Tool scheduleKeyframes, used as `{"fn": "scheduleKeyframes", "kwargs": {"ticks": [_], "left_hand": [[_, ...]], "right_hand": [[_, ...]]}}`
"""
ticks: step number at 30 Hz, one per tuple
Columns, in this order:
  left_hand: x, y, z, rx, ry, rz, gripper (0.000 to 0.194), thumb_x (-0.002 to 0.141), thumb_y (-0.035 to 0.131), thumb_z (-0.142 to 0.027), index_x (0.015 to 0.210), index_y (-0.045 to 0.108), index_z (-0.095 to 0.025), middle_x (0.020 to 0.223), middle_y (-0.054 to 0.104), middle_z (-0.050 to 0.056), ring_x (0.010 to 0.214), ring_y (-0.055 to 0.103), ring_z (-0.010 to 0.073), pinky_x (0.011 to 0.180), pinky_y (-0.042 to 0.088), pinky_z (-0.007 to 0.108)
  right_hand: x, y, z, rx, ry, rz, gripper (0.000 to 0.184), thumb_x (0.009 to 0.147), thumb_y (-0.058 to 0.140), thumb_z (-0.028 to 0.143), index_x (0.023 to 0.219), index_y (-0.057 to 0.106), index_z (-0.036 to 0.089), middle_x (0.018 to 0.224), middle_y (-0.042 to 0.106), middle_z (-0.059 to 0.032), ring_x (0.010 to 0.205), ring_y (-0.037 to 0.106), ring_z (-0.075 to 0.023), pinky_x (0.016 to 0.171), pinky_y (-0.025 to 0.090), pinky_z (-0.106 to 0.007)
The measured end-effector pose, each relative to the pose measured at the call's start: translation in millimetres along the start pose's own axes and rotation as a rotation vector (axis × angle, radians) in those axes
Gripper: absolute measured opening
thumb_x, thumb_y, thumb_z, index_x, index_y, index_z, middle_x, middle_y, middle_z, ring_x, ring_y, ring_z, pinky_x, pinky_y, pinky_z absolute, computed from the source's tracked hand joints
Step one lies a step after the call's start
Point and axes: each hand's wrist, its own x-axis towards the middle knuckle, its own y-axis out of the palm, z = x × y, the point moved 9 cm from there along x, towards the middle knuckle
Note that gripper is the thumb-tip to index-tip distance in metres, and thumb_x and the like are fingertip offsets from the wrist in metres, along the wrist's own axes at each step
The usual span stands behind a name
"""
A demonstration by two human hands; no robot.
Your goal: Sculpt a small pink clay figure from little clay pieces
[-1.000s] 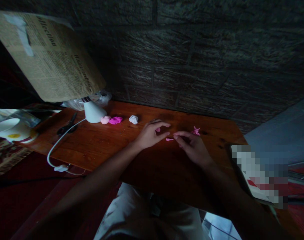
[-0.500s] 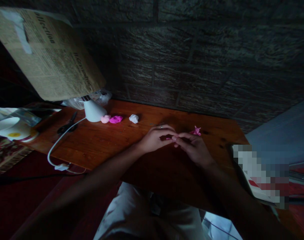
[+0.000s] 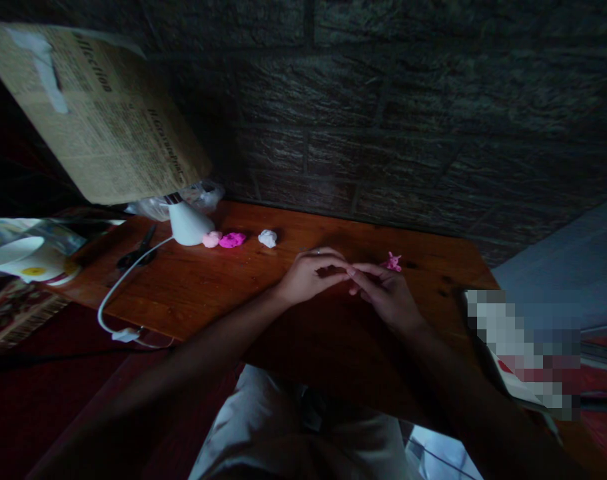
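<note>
Both my hands meet over the middle of the wooden table (image 3: 208, 287). My left hand (image 3: 310, 273) and my right hand (image 3: 386, 293) touch at the fingertips, fingers curled and pinched together; whatever lies between them is hidden. A small pink clay figure (image 3: 392, 262) sits on the table just beyond my right hand. Farther left lie a magenta clay lump (image 3: 232, 239), a pale pink lump (image 3: 212, 239) and a white lump (image 3: 268, 237).
A white lamp base (image 3: 188, 223) with a white cable (image 3: 118, 293) stands at the back left, scissors (image 3: 136, 250) beside it. A newspaper sheet (image 3: 98, 113) hangs above. A cup (image 3: 23, 263) sits far left. A brick wall (image 3: 383, 133) backs the table.
My hands have come together: a second ago they were apart with a small pink strip on the table between them; now the fingertips touch and the strip is out of sight.
</note>
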Motion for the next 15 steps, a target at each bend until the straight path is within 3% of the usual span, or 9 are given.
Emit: {"fn": "scheduleKeyframes", "kwargs": {"ticks": [6,10,15], "left_hand": [[0.7,-2.8,5.3,-0.064,-0.053,-0.029,0.009,0.086,0.073,-0.021,0.094,0.074,-0.017,0.096,0.075,0.007,0.085,0.07,0.0141,0.073,0.055,0.026],[0.3,-3.2,8.5,-0.061,-0.099,-0.029,0.011,0.087,0.073,-0.023,0.096,0.074,-0.018,0.094,0.076,0.006,0.08,0.069,0.0134,0.068,0.054,0.025],[0.7,-3.0,7.8,-0.086,-0.103,-0.036,0.008,0.086,0.074,-0.023,0.092,0.074,-0.018,0.093,0.076,0.006,0.084,0.071,0.0149,0.073,0.055,0.027]], "right_hand": [[0.1,3.1,-2.2,0.02,0.042,0.039,0.039,0.083,0.067,0.055,0.101,0.079,0.022,0.061,0.066,-0.0001,0.053,0.054,-0.0108,0.047,0.042,-0.023],[-0.9,3.3,-4.2,0.063,0.07,0.031,0.037,0.082,0.068,0.054,0.101,0.079,0.024,0.072,0.07,-0.0019,0.059,0.058,-0.0116,0.05,0.045,-0.023],[0.3,2.7,-8.2,0.101,0.098,0.022,0.034,0.08,0.07,0.051,0.098,0.079,0.023,0.071,0.069,-0.0018,0.056,0.055,-0.0107,0.048,0.042,-0.023]]}}
